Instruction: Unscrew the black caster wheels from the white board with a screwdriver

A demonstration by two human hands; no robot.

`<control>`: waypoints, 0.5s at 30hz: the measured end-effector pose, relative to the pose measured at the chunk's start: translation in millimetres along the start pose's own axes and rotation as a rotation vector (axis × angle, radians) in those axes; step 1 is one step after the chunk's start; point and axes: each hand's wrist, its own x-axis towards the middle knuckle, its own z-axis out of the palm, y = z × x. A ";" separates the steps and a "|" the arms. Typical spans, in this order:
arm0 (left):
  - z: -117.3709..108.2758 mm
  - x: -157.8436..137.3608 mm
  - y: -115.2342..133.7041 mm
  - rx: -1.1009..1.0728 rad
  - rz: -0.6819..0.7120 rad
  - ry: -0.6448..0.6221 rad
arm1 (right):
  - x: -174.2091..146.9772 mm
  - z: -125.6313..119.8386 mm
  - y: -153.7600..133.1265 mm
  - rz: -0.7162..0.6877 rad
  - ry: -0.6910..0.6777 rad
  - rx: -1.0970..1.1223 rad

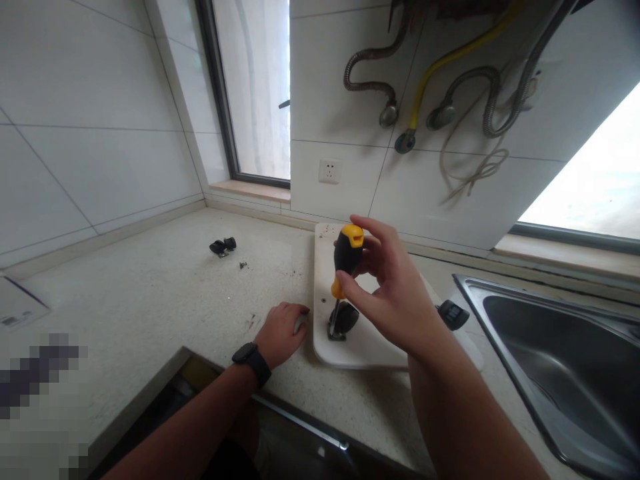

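While your right hand (393,290) closes thumb and fingers around the black-and-yellow screwdriver (345,263), your work turns on the line from that handle down to the black caster (347,319) on the near-left corner of the white board (360,353). The screwdriver's long axis is steep, leaning slightly: its handle is above the board and its shaft slants down leftward, the tip seeming to meet the caster's metal mounting plate (340,337). Your right hand is the one over the caster; your left hand (280,333) rests loosely curled on the worktop (150,287), just beside the board's left edge, level with that corner. You cannot tell whether its fingers hold anything. Two loose casters (219,248) and some small screws (243,265) lie left of the board; the sink (467,293) is to its right.
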 end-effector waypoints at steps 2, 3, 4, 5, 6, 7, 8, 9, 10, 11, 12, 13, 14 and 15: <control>-0.3 -0.1 0.1 -0.003 0.000 -0.001 | -0.3 -0.1 0.0 -0.007 -0.003 0.009; -0.5 -0.2 0.2 -0.005 0.000 -0.002 | -0.4 -0.3 -0.1 -0.010 -0.001 0.014; -0.8 -0.2 0.4 -0.007 0.000 -0.003 | -0.4 -0.7 -0.2 -0.013 0.002 0.018; -1.0 -0.2 0.7 -0.008 0.000 -0.004 | -0.3 -1.1 -0.3 -0.013 0.004 0.023; -1.3 -0.2 1.0 -0.007 0.000 -0.005 | -0.1 -1.6 -0.4 -0.014 0.007 0.028; -1.5 -0.1 1.3 -0.006 -0.001 -0.005 | 0.1 -2.0 -0.5 -0.014 0.010 0.033; -1.8 0.0 1.6 -0.003 -0.003 -0.006 | 0.4 -2.4 -0.6 -0.013 0.015 0.038; -2.0 0.0 1.9 0.000 -0.005 -0.007 | 0.6 -2.6 -0.8 -0.011 0.020 0.044; -2.2 0.1 2.0 0.003 -0.007 -0.008 | 0.8 -2.8 -1.0 -0.009 0.027 0.051; -2.4 0.1 2.1 0.005 -0.008 -0.009 | 1.0 -2.9 -1.4 -0.007 0.034 0.060; -2.5 0.1 2.0 0.006 -0.009 -0.011 | 1.1 -2.8 -1.9 -0.004 0.043 0.072; -2.6 0.2 1.9 0.007 -0.008 -0.014 | 1.4 -2.8 -2.5 0.001 0.053 0.088; -2.6 0.2 1.7 0.009 -0.007 -0.017 | 1.8 -2.7 -3.3 0.006 0.065 0.107; -2.5 0.3 1.4 0.011 -0.006 -0.019 | 2.4 -2.8 -4.0 0.012 0.081 0.128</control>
